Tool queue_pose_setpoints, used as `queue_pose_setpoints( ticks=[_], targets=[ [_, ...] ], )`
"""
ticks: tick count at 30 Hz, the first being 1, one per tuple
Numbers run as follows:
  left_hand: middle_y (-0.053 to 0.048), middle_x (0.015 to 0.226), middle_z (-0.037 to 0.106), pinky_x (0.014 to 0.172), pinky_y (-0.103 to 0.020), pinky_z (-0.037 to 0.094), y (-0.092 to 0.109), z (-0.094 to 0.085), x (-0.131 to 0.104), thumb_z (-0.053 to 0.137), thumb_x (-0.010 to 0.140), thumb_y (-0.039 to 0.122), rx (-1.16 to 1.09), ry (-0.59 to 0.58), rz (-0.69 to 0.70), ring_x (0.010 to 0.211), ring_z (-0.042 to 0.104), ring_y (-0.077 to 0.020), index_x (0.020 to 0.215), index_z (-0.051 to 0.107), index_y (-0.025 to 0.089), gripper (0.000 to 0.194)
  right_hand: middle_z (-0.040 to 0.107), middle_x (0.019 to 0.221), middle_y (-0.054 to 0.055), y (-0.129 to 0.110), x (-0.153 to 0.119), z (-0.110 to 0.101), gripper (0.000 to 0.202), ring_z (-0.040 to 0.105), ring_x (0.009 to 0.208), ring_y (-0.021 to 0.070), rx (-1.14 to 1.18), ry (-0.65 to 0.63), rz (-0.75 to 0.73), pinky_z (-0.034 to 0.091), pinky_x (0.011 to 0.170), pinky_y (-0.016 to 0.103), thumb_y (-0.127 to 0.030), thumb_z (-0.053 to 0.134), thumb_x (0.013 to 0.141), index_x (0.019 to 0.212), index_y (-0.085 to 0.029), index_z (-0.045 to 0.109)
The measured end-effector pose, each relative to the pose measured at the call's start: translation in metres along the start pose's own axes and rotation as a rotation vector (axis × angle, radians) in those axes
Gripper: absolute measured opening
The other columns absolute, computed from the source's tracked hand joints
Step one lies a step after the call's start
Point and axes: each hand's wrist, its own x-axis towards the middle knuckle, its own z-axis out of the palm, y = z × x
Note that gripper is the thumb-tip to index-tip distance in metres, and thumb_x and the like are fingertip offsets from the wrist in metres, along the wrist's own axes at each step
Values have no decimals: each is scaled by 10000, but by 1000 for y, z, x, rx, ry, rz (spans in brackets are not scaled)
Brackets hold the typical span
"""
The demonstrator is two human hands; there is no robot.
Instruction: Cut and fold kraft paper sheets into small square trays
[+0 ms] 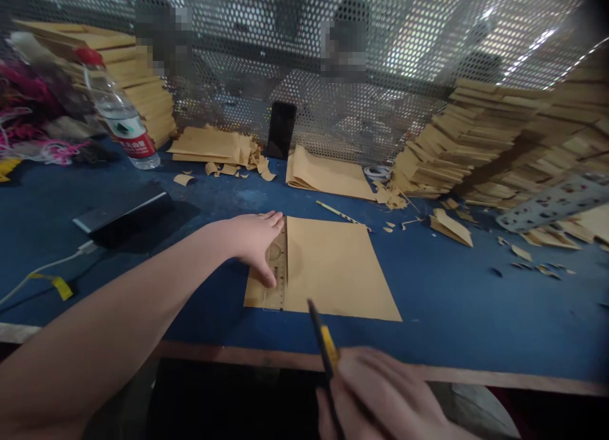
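My left hand lies spread on a clear ruler, pressing it onto a sheet of brown kraft paper. The thumb and fingers are apart, and the ruler runs front to back near the sheet's left side. A dark line shows on the paper along the ruler's right edge. Close to the camera, my right hand is closed round a black-and-yellow utility knife, slightly blurred. Its tip points up and away, apart from the ruler in the picture, near the sheet's front edge.
A pencil lies behind the sheet. Folded brown paper, paper scraps and a dark phone stand farther back. Tall paper stacks rise at right. At left are a water bottle and a cabled device. Perforated metal closes the back.
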Motion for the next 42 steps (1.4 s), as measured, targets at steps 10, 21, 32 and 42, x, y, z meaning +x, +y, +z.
queue_pose_setpoints(
  ticks=[10,21,32,42],
  targets=[
    [-155,1616,166,1185,-451,235,-27,-6,-11,637,484,882,-29,74,-36,1475,219,-341,1524,254,151,1329,676,1218,141,137,30,40,412,695,726,200,-208,-111,-139,477,493,303,34,389,772,1038,-170,628],
    [-99,1635,5,1216,-477,56,-3,11,3,562,624,849,-19,103,69,1508,58,-326,1562,29,145,1287,527,1402,152,171,28,73,332,601,1191,284,148,-264,139,567,887,410,-246,608,884,1210,-185,594],
    [-77,1633,-33,1217,-503,42,-14,16,3,560,560,906,-55,69,74,1507,28,-347,1556,-36,161,1379,513,1407,139,177,27,64,578,511,1290,288,254,-344,161,476,1051,432,-435,772,755,1230,-171,575],
    [-104,1630,68,1201,-556,24,-29,10,8,548,588,905,-33,143,-55,1506,63,-343,1560,71,151,1319,485,1434,118,176,27,62,557,492,1312,292,293,-391,204,482,1044,447,-457,742,779,1246,-208,569]
  ],
)
